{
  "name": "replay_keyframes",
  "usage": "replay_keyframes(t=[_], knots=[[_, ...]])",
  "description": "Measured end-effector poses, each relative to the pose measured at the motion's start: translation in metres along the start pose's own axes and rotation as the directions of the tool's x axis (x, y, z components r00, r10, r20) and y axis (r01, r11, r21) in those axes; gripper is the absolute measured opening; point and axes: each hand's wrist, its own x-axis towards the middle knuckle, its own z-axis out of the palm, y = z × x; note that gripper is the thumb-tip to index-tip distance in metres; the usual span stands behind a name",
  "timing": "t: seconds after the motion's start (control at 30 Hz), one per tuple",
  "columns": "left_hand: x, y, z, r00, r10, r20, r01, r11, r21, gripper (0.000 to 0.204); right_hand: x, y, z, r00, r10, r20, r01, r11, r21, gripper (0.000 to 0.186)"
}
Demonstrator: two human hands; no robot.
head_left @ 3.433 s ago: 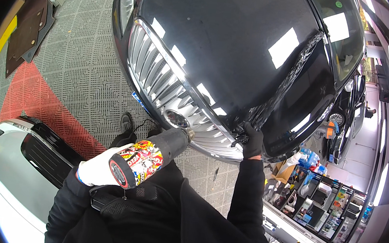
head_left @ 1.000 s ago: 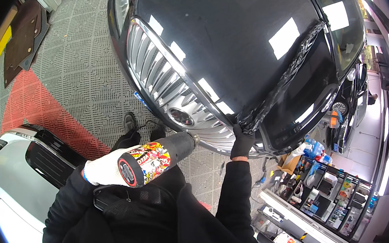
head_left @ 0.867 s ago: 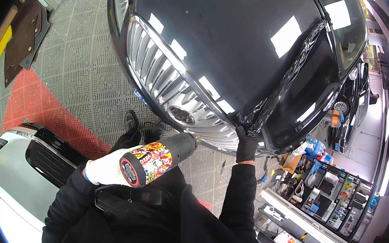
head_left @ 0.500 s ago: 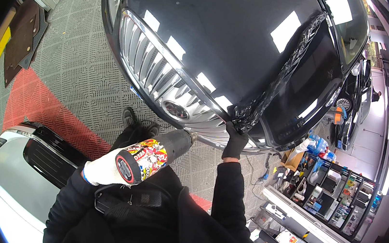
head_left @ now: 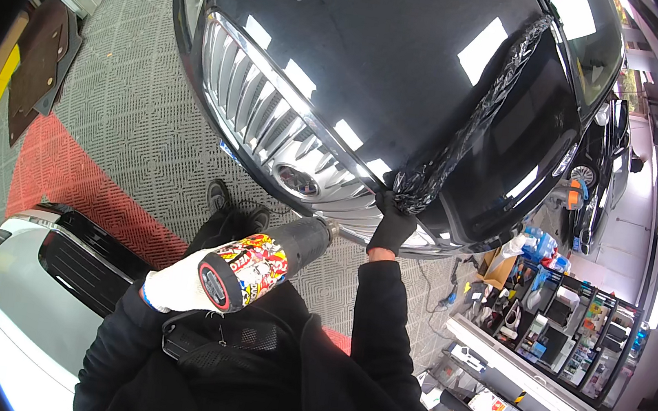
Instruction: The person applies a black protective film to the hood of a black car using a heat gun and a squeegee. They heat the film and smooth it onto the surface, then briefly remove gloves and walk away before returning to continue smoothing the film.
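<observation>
We see the black film [head_left: 415,190], gathered into a wrinkled strip, lying along the right part of the hood [head_left: 347,60], from near the windshield down to the front edge beside the grille [head_left: 269,124]. The right hand [head_left: 393,230], in a black glove, has its fingers closed on the bunched lower end; we think it holds there because this end comes loose over the edge and gives enough material to grip.

The left hand [head_left: 175,285], in a white glove, carries a heat gun [head_left: 281,257] with a colourful sticker band. Its fingers are mostly hidden by the gun's body, but they seem wrapped around it, so we cannot tell exactly how tightly. The nozzle points toward the lower grille, apart from the film, perhaps so that the gun stays ready without heating it.

Farther out, a white car [head_left: 75,298] stands behind at the left, and at the right a black shelf rack [head_left: 567,337] keeps small supplies within near reach.
</observation>
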Motion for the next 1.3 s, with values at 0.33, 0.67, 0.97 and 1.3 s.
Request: replay_keyframes(t=[0.33,0.67,0.97,1.3], knots=[[0.003,0.002,-0.005,0.997,-0.079,0.001,0.079,0.997,0.010,0.103,-0.005,0.008,0.005,1.000,0.006,-0.018,-0.004,0.995,0.102,0.026],[0.020,0.016,0.005,0.997,-0.078,-0.003,0.078,0.995,0.066,0.103,-0.014,0.005,0.007,0.996,0.082,0.015,-0.083,0.956,0.280,0.032],[0.013,0.000,0.009,0.998,-0.053,-0.033,0.058,0.987,0.147,0.103,-0.006,0.022,-0.031,0.947,0.321,0.004,-0.303,0.889,0.344,0.017],[0.016,-0.007,0.015,0.996,-0.032,-0.088,0.031,0.999,-0.007,0.100,0.052,0.096,-0.062,0.717,-0.262,0.646,0.674,0.494,-0.549,0.024]])
